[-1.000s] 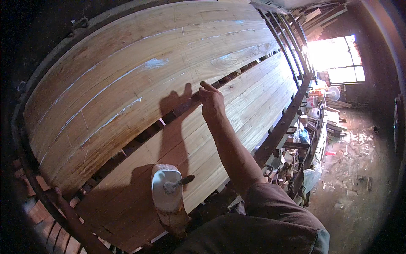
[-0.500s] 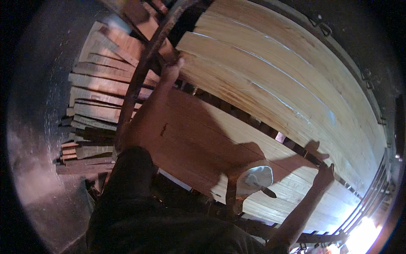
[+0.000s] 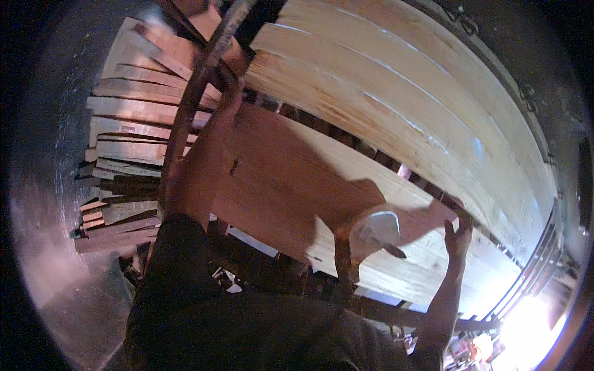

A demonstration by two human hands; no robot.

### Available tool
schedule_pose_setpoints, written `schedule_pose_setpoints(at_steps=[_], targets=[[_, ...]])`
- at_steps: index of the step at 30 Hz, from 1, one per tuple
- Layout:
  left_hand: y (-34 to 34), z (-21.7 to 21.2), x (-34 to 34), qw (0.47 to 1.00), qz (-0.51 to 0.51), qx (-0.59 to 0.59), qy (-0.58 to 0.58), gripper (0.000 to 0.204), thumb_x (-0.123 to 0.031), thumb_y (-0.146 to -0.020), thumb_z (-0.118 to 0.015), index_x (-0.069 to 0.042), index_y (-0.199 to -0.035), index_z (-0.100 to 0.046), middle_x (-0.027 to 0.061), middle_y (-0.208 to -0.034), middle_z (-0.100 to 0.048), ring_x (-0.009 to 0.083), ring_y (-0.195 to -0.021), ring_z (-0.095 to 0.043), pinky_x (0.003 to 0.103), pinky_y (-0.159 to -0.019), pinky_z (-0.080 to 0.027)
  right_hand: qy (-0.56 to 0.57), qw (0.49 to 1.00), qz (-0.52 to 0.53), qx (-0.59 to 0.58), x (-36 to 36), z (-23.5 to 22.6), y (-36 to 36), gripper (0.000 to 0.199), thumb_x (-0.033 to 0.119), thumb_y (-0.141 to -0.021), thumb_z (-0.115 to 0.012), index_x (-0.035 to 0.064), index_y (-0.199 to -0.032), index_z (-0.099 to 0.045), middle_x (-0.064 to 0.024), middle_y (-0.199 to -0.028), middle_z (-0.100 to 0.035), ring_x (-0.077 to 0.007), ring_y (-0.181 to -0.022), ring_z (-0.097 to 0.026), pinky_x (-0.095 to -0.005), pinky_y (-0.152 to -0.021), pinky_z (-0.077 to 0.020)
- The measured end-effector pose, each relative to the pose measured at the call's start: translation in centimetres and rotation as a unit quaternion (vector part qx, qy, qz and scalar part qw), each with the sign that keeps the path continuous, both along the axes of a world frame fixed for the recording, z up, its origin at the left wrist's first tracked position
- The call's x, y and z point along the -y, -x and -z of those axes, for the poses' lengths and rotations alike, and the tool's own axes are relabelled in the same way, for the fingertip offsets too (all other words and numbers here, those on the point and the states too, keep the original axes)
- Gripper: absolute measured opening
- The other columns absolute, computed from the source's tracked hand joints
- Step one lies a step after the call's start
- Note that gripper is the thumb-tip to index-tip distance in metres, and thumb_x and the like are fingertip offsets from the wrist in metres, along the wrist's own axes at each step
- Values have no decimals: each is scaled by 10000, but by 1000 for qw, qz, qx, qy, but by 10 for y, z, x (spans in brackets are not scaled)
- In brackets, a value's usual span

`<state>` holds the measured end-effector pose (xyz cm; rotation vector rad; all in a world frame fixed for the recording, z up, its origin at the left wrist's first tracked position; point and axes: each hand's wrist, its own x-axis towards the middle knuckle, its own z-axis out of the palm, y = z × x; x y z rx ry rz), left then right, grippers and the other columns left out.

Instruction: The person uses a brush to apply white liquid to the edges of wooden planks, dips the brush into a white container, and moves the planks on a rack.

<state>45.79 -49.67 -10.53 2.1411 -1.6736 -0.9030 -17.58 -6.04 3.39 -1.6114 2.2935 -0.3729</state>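
1. Wooden panel [image 3: 390, 195], the nearer of two, lies directly in front of the worker's body, its long axis running across the person from left to right, slanting from upper left to lower right in the head view.

2. Left hand [image 3: 234, 86] is at the panel's left end, close to its far corner and beside a dark metal bar [image 3: 192, 99]. Dim light and blur hide the fingers; whether they grip wood, metal or nothing cannot be told.

3. Right hand [image 3: 458, 230] is at the far long edge, toward the right end but short of it. Thumb stands apart from the fingers, the hand partly open; the fingertips meet the dark edge, and a firm hold cannot be confirmed.

4. Between the two hands runs most of the panel's length. The left hand is nearer a short end, the right nearer a long edge, and the panel's breadth lies between that edge and the torso.

5. Beyond a narrow dark gap [image 3: 337, 132], the second panel [image 3: 402, 93] runs alongside, pale streaks marking its seams.

6. Off to the right of centre, a pale container [image 3: 378, 224] with a dark-handled tool [image 3: 394, 250] appears over the near panel, left of the right hand; its support cannot be told.
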Motion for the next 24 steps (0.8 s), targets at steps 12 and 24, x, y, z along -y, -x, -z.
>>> schedule_pose_setpoints(at_steps=[12,24], targets=[[-9,-25,-7,956,-52,-152,245,523,-425,-909,-611,58,-1104,-653,171,-1052,-692,312,-1002,-628,418,-921,-435,-78,988,-95,89,65,-70,-23,630,36,-612,-804,65,-1199,-579,-138,-1221,-593,-330,-1158,-553,-407,-972,-469],[17,-133,-108,971,140,-186,47,459,-183,-863,-648,19,-1259,-535,142,-1266,-578,247,-1123,-556,354,-987,-413,8,999,-33,-14,-10,-30,-33,568,153,-710,-774,84,-1235,-567,-158,-1255,-573,-381,-1206,-487,-443,-1031,-411]])
